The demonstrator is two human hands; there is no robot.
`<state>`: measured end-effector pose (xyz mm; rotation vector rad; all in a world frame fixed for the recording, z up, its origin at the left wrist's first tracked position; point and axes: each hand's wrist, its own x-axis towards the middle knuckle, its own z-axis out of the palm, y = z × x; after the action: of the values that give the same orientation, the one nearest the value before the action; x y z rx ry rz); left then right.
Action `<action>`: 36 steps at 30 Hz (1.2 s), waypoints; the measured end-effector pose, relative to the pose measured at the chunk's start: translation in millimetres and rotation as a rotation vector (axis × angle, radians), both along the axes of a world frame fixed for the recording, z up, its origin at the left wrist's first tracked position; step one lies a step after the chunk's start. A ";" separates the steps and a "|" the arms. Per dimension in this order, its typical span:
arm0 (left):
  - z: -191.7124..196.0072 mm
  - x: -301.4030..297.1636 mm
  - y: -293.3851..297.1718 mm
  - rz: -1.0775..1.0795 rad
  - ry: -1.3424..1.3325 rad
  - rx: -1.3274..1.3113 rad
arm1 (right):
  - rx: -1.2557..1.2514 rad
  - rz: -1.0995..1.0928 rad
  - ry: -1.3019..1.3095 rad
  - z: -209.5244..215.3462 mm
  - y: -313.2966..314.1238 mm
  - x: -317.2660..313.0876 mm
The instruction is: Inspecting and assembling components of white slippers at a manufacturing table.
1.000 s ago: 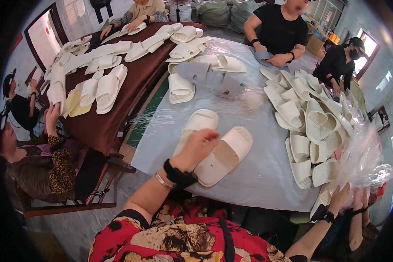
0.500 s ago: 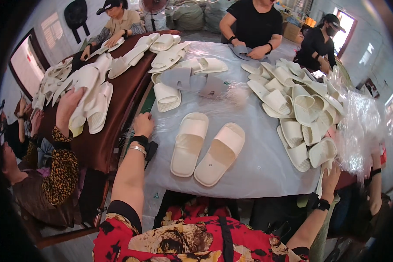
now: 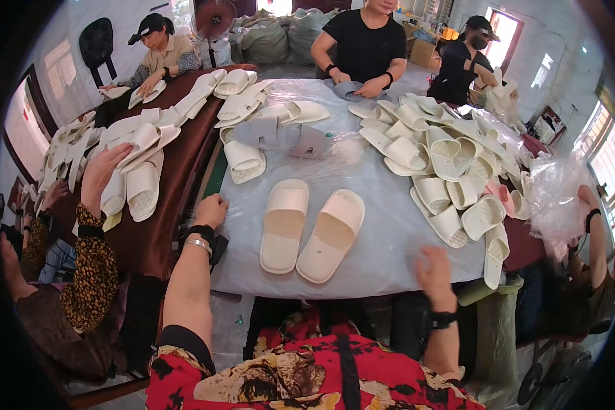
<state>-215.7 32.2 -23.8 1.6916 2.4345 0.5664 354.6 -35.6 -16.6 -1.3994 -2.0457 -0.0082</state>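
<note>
A pair of cream slide slippers lies side by side on the table before me, the left slipper [image 3: 283,225] and the right slipper [image 3: 331,236] with toes pointing away. My left hand [image 3: 210,210] rests at the table's left edge beside thin clear film, fingers curled closed; whatever they hold is hidden. Over the front right of the table, my right hand [image 3: 434,273] is slightly blurred, fingers apart and nothing in it. To its right, a single cream slipper [image 3: 497,254] lies at the table's edge, below a heap of cream slippers [image 3: 451,154].
Grey slippers [image 3: 280,135] lie farther back on the film-covered table [image 3: 383,232]. More cream slippers [image 3: 143,147] cover a brown table [image 3: 174,184] at left, where a co-worker's hand [image 3: 102,171] touches them. Another co-worker handles clear plastic bags [image 3: 560,198] at right.
My right hand has moved left from the slipper at the table's right edge, leaving it lying there. The view has shifted slightly. My left hand stays at the left edge.
</note>
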 end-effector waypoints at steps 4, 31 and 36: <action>-13.3 -3.1 -10.1 0.029 0.103 0.085 | -0.043 0.169 0.080 -28.2 -2.9 -66.9; 15.5 17.2 -37.2 -0.016 0.154 0.260 | 0.216 0.165 0.126 -38.6 -4.5 -71.6; 33.8 24.0 -34.2 0.038 0.019 0.384 | 0.222 0.160 0.124 -36.7 -5.8 -70.9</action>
<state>-191.7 -2.0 10.0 1.7852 2.4967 1.0878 283.7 -41.3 -53.3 -1.0725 -1.9809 -0.0765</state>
